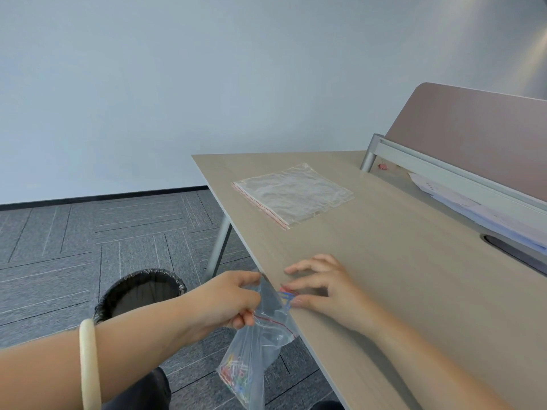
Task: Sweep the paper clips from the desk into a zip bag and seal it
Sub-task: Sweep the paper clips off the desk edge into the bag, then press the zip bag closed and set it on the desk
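Observation:
A clear zip bag [254, 347] with a red seal line hangs below the desk's left edge, its mouth held open against that edge. My left hand [228, 300] pinches the bag's rim. Several coloured paper clips [235, 372] lie in the bag's bottom. My right hand [319, 288] rests on the wooden desk [399, 276] with fingers spread. A few coloured clips [287, 294] sit at the desk's edge between its thumb and fingers, right at the bag's mouth.
A stack of spare clear zip bags [293, 193] lies flat further back on the desk. A black-lined waste bin [139, 291] stands on the carpet to the left. A pink partition [473, 137] with papers [461, 205] beneath it borders the desk's right side.

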